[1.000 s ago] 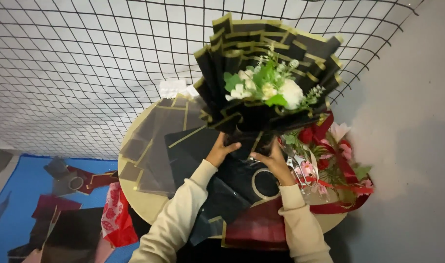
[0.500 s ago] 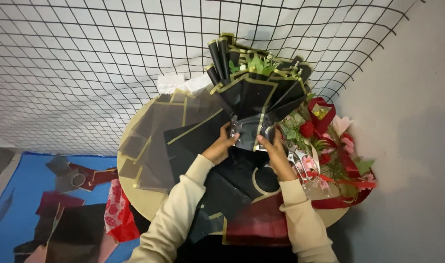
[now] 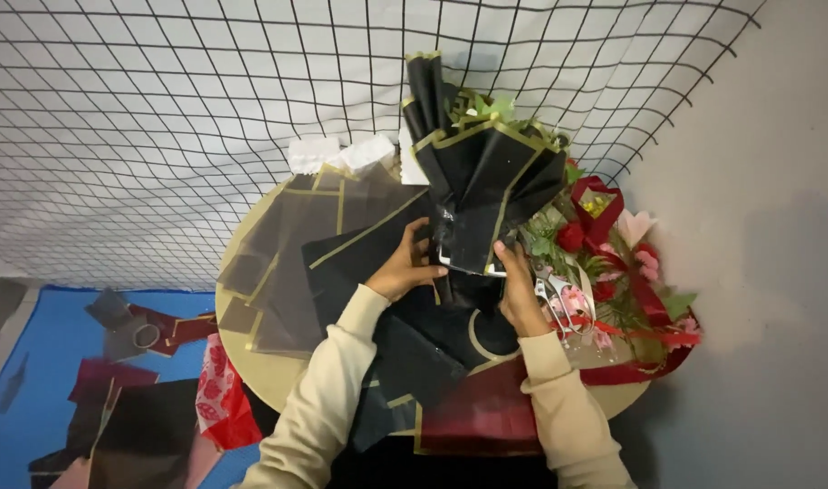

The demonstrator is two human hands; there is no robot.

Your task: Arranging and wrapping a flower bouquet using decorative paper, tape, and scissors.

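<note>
- Now the black gold-edged bouquet (image 3: 486,195) is being held tipped away from the camera, wrap back showing; a second ago the white blooms were facing up
- left hand (image 3: 405,267) and right hand (image 3: 519,294) are being kept clamped on the wrap's base, fingers closed
- bouquet is being raised above the round table (image 3: 251,362), beside the red bouquet (image 3: 626,272); wrap sheets (image 3: 314,244) are lying under it

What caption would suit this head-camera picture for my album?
Both hands, left hand and right hand, grip the base of a black, gold-edged bouquet above a round table strewn with wrapping sheets.
</note>
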